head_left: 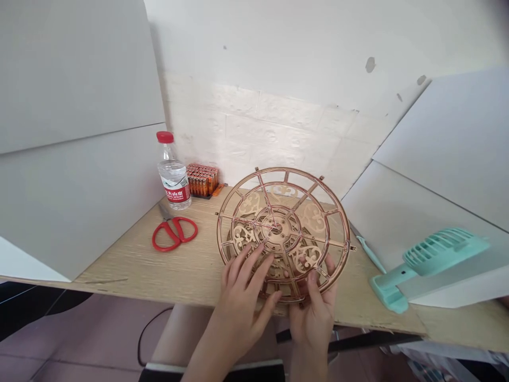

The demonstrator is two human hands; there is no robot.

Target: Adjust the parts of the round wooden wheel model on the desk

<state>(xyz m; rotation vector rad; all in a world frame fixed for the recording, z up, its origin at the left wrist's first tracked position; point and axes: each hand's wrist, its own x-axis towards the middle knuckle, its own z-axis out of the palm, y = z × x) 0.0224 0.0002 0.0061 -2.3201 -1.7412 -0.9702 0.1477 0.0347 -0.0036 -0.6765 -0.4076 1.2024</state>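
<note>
A round rose-gold openwork frame (287,229), with spokes, scroll ornaments and small tabs on its rim, is tilted up over the table in front of me. Scrollwork of another layer or piece shows through its lower half; I cannot tell whether the two are joined. My left hand (240,289) rests on its lower left part, fingers spread across the spokes and thumb out to the side. At the lower right, my right hand (316,310) grips the rim, with the thumb on the near face and fingers partly hidden behind.
Red-handled scissors (175,233) lie left on the wooden table (139,270). Behind them stand a water bottle (174,180) with a red cap and a block of orange batteries (202,180). A mint-green handheld fan (421,265) is at the right. White panels (91,196) flank the table.
</note>
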